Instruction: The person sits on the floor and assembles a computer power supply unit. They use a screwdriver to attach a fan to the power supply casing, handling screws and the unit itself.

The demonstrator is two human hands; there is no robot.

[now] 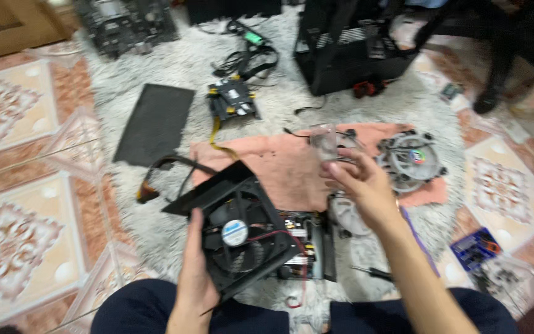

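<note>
Black sheet-metal lid with its round fan [235, 234] sits tilted in my left hand [194, 279], lifted off the open box [304, 244] just right of it, so the opening looks done and the inside work remains. My right hand [361, 183] pinches a clear crinkly bag [324, 141] above the pink cloth [285, 166]. A shaggy white rug [174, 62] lies beyond.

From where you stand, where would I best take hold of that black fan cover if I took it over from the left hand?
Grip the black fan cover by its bare lower-right edge, coming from the right. The left hand already holds the lower-left edge, the cover tilts up-left, and red wires cross the fan's middle, so avoid the grille.
</note>
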